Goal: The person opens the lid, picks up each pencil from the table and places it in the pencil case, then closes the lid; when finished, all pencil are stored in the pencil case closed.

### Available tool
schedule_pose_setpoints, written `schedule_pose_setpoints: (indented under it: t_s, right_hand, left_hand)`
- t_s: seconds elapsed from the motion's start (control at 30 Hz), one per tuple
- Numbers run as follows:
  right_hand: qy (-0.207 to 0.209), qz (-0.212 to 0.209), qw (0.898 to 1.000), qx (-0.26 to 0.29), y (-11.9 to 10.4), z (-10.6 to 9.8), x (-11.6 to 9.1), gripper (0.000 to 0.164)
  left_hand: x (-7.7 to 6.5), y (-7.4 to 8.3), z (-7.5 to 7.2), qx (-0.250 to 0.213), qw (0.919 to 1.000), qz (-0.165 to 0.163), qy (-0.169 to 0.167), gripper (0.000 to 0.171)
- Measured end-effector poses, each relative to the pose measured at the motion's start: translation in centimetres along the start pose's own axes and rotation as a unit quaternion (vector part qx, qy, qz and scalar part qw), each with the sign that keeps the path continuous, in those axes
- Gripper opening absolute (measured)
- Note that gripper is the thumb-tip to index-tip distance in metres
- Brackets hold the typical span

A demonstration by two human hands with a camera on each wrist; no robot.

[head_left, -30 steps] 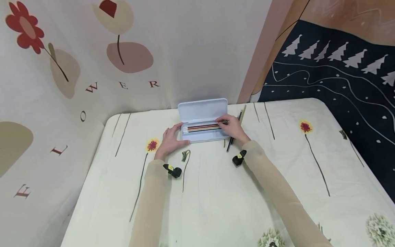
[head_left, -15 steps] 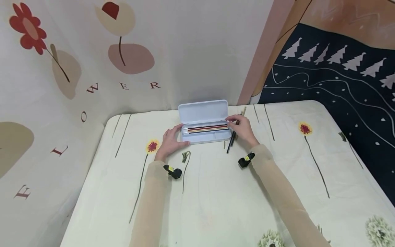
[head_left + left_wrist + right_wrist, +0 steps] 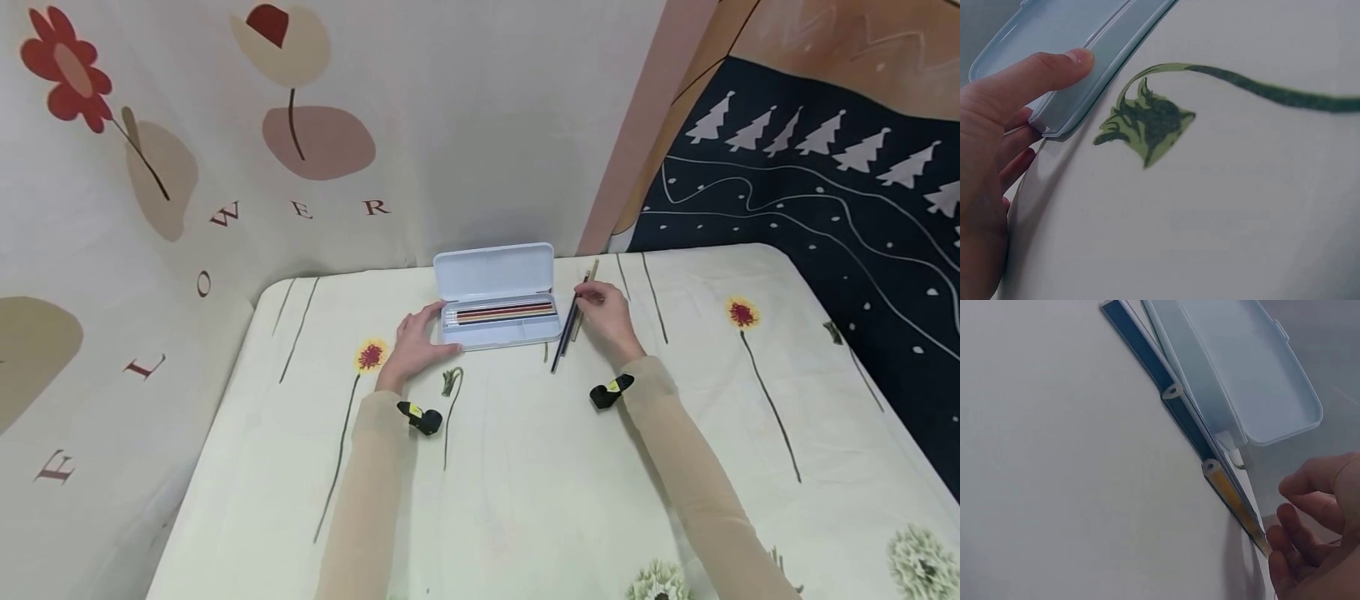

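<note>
A pale blue pencil case (image 3: 501, 334) lies with its lid (image 3: 493, 273) up on the cloth. Inside is a row of pencils (image 3: 504, 312) in dark red, yellow and dark shades. My left hand (image 3: 411, 346) holds the case's left end, thumb along the front rim and fingers round the side, as the left wrist view also shows. Just right of the case, loose pencils, dark blue ones (image 3: 1135, 344) and a golden one (image 3: 1235, 497), lie in an overlapping line. My right hand (image 3: 609, 323) hovers by their far end, fingers loosely bent, a gap between thumb and forefinger.
A white cloth (image 3: 510, 467) printed with flowers covers the table. Behind the case hangs a pale printed curtain (image 3: 480, 167), and a dark cloth with white trees (image 3: 795, 192) hangs at the right. A small black camera sits on each wrist.
My right hand has let go of the pencils in the case and moved right, over to the loose pencils. The left hand has stayed on the case.
</note>
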State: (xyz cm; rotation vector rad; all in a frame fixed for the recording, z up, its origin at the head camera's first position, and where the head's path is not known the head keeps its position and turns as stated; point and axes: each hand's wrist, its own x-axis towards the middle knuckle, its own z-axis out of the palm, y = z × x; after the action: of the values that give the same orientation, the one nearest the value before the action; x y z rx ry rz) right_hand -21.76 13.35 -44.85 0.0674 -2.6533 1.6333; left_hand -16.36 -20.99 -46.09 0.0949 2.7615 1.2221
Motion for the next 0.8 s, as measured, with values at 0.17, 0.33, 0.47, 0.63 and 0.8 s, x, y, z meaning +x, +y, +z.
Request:
schedule_pose_setpoints:
  t_s: [0.17, 0.33, 0.47, 0.63, 0.8]
  right_hand:
    - [0.023, 0.033, 0.999, -0.003, 0.8, -0.2, 0.2, 0.027]
    - [0.044, 0.045, 0.998, -0.011, 1.3, -0.1, 0.6, 0.037]
    - [0.059, 0.045, 0.997, -0.014, 1.5, 0.2, 0.8, 0.04]
    - [0.055, 0.046, 0.997, -0.041, 1.5, 0.4, 1.0, 0.043]
    - [0.036, 0.061, 0.995, -0.066, 1.3, 0.6, 1.0, 0.053]
  left_hand:
    - [0.0, 0.2, 0.0, -0.001, 1.0, -0.002, -0.002, 0.09]
    - [0.0, 0.3, 0.0, -0.002, 1.0, 0.0, -0.003, 0.09]
    - [0.0, 0.1, 0.0, 0.0, 1.0, 0.0, -0.001, 0.09]
    - [0.0, 0.1, 0.0, 0.0, 1.0, 0.0, -0.002, 0.09]
    - [-0.2, 0.2, -0.1, -0.007, 1.0, -0.001, -0.002, 0.091]
